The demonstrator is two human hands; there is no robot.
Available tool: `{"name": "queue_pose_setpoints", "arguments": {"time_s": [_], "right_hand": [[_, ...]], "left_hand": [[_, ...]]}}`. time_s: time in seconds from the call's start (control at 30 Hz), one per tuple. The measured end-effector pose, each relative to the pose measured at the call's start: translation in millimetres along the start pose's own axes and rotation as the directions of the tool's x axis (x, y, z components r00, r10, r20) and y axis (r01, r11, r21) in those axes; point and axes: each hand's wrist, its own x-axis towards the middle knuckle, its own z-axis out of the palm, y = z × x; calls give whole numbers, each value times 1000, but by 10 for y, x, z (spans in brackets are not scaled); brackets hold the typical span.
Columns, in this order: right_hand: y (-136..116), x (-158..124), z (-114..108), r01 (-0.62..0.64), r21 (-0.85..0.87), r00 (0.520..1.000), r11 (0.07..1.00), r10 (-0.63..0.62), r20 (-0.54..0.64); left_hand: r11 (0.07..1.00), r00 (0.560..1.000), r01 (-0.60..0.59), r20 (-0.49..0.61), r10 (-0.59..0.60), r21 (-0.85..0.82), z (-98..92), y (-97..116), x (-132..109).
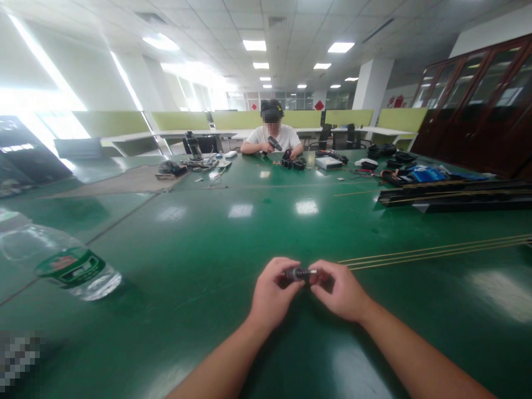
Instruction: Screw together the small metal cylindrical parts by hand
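My left hand (276, 288) is closed around a small dark cylindrical part (296, 273), held level just above the table. A thin bright metal tip sticks out of this part to the right. Curled around that tip are the fingers of my right hand (338, 288), with thumb and forefinger bent toward each other. The exact kind of the part is too small to tell. Several thin brass-coloured rods (436, 252) lie on the green table (199, 244), running from behind my right hand to the right edge.
A clear water bottle (70, 266) with a green label is at the left. Across the table a person (272, 136) in a white shirt holds a dark power tool (274, 143). Black channels (457, 197) and a blue bag (428, 174) lie far right; electronics (203, 163) sit far left.
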Motion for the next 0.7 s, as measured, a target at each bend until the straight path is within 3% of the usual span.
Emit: {"name": "queue_pose_setpoints", "arguments": {"time_s": [0.13,0.33,0.7], "right_hand": [[11,3,-3,-39,32,999,999,39,-16],[-16,8,-22,-18,12,999,1000,19,-37],[22,35,-35,-78,44,996,996,81,-47]], "left_hand": [[999,1000,-8,25,7,41,-5,-28,8],[995,994,93,62,-91,-42,14,-50,-13],[997,996,75,53,-74,-22,24,-38,-32]]}}
